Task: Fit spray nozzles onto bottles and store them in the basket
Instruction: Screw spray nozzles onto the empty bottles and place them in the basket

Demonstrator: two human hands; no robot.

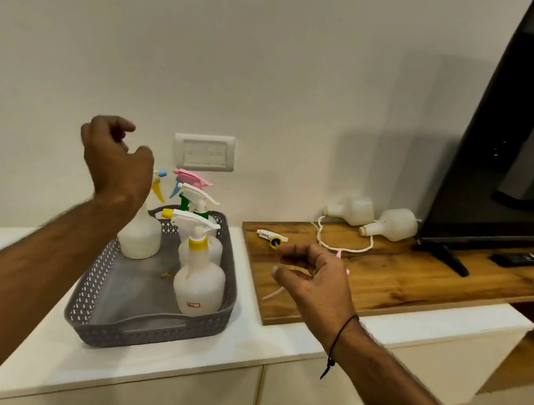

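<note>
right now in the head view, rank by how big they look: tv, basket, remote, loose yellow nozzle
1. tv
2. basket, though nearer the camera, so true size against the tv is unsure
3. remote
4. loose yellow nozzle

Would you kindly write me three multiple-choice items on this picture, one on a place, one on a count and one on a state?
1. Where do the two bottles without nozzles lie?
A. in the basket
B. on the wooden shelf by the wall
C. on the floor

2. What colour is the collar of the front bottle in the grey basket?
A. yellow
B. red
C. black

3. What does the right hand hold?
A. a bottle
B. a remote
C. nothing

Answers:
1. B: both lie on their sides on the wooden shelf next to the television.
2. A: a yellow ring sits under its white nozzle.
3. C: its fingers are loosely curled above the shelf, near the loose nozzle, and hold nothing.
</note>
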